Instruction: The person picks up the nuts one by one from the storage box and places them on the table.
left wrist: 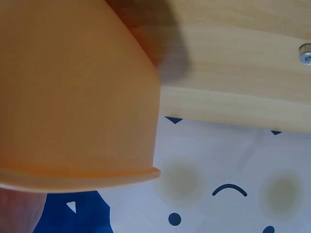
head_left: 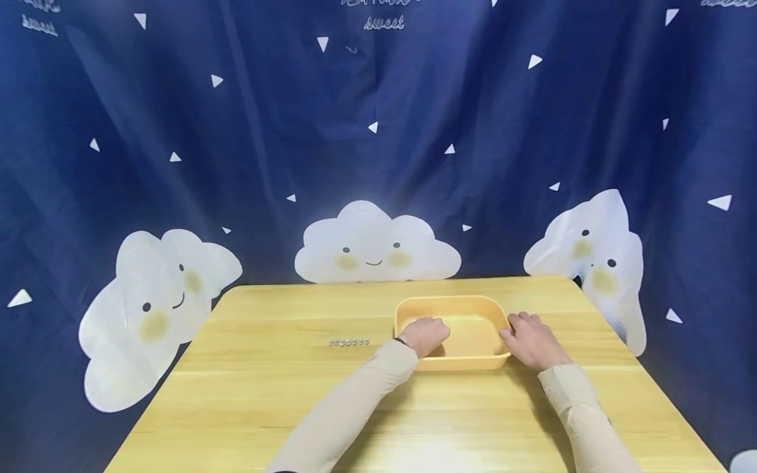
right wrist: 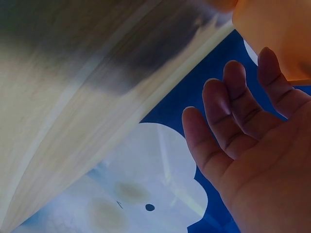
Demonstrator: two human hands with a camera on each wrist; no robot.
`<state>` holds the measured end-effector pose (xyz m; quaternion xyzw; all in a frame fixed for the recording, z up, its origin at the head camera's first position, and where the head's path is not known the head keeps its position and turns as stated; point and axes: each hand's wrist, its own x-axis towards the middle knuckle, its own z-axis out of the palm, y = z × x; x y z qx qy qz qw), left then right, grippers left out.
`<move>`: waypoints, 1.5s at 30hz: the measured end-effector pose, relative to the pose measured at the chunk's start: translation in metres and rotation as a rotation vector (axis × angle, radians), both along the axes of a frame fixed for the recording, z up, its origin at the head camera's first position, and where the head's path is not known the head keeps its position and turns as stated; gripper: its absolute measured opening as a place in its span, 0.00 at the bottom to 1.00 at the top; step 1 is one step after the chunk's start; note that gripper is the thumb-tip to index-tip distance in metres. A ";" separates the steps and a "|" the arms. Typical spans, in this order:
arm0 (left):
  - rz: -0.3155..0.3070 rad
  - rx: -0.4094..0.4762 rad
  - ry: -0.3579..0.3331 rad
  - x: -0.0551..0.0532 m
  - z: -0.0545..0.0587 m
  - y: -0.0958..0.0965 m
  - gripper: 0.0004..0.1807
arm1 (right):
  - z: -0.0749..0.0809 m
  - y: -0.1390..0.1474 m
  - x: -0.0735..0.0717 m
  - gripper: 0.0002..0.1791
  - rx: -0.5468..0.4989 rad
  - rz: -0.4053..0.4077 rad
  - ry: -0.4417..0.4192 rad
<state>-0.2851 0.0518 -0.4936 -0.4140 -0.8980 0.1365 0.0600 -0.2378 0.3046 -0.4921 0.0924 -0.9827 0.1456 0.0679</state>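
Note:
An orange-yellow rectangular box (head_left: 467,364), open at the top, stands on the wooden table. My left hand (head_left: 426,336) reaches over its left end, fingers curled down inside; whether they hold anything I cannot tell. The left wrist view shows the box's outer wall (left wrist: 82,107) close up, with a bit of the left hand (left wrist: 19,208) past the rim. At the right end, my right hand (head_left: 535,343) holds the rim, thumb at the edge. Its other fingers (right wrist: 214,111) are loosely bent beside the box (right wrist: 277,29) in the right wrist view; the thumb is hidden there.
Left of the box, several small silvery pieces (head_left: 349,342) lie in a row on the table (head_left: 284,394). One metal piece (left wrist: 305,54) shows at the left wrist view's edge. Behind the table hangs a dark blue curtain (head_left: 266,131) with white clouds and triangles.

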 end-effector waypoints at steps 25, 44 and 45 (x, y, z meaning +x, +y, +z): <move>0.028 0.137 -0.238 -0.005 0.007 -0.012 0.05 | -0.005 -0.001 -0.002 0.10 -0.013 -0.008 0.032; 0.011 0.224 -0.306 -0.007 0.009 -0.021 0.29 | -0.004 0.000 -0.001 0.10 -0.031 0.001 0.032; 0.013 0.222 -0.307 -0.006 0.010 -0.021 0.29 | -0.004 0.000 -0.001 0.10 -0.033 0.002 0.034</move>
